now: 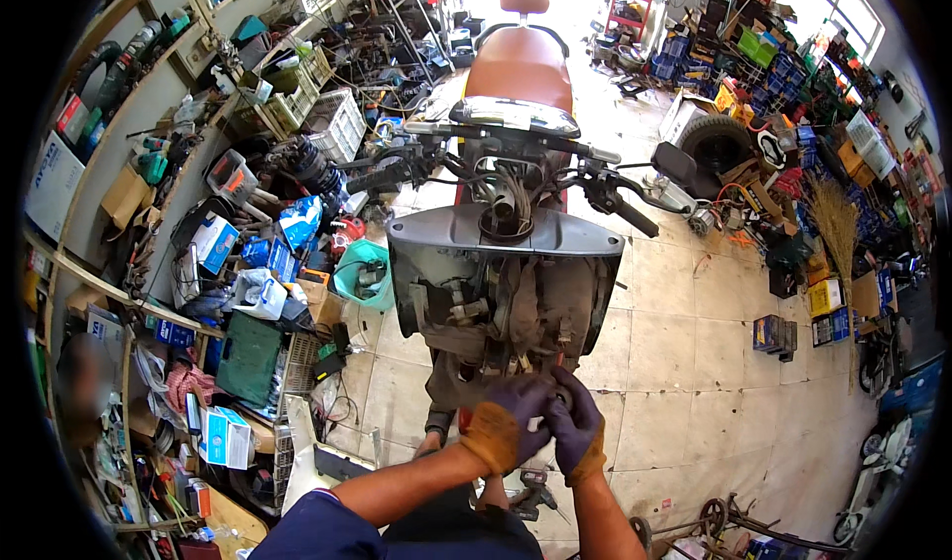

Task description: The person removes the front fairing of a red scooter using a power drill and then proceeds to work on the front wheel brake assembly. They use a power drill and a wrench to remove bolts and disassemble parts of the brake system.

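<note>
In purple work gloves with orange cuffs, my left hand (511, 416) and my right hand (577, 426) come together low in front of a motorcycle's front end. Both are closed, with the fingertips meeting around something small and dark that I cannot make out. Just beyond them is the motorcycle's opened front shield (506, 231), its inner brownish parts and wiring exposed. Above it are the handlebar (635, 215) and the brown seat (521, 59). A cordless drill (535, 493) lies on the floor below my hands.
Cluttered shelves with boxes and parts line the left side. A turquoise basin (364, 275) and a green crate lid (252, 358) are near the motorcycle. At right are a tire (716, 144), small boxes (774, 337) and a straw broom (831, 225). Tiled floor (674, 362) lies between.
</note>
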Tool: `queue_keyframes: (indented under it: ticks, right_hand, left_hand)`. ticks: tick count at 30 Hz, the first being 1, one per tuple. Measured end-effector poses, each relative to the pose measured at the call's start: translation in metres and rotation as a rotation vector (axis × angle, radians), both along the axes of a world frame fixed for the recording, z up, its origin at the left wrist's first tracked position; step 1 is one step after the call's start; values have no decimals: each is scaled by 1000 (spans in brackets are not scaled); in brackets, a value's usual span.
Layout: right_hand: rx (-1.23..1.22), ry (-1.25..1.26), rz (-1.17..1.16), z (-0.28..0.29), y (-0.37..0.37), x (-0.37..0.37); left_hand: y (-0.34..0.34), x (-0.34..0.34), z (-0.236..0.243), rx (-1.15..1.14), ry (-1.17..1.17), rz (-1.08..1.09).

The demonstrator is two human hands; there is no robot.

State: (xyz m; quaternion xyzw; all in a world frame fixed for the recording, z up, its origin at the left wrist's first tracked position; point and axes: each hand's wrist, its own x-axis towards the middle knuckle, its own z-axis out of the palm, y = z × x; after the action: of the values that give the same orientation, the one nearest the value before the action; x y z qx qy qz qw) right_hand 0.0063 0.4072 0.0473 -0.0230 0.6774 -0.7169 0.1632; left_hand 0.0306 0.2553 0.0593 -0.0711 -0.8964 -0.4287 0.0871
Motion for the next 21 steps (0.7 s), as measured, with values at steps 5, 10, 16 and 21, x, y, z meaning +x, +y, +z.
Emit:
queue_keyframes:
  ticks: [5,10,16,21]
  right_hand:
    - [-81,-344,-268,-27,44,22]
    - [25,-381,-400,-38,70,49]
    - [17,-416,-415,-41,16,48]
    - [18,-383,-381,-34,-40,24]
  left_hand:
    - [-8,5,6,3,3,-24]
    - [-72,-48,-7,0,-117,333]
    - [-30,-74,-11,-142,-10,71]
    - [-54,-75,-37,-187,25,-69]
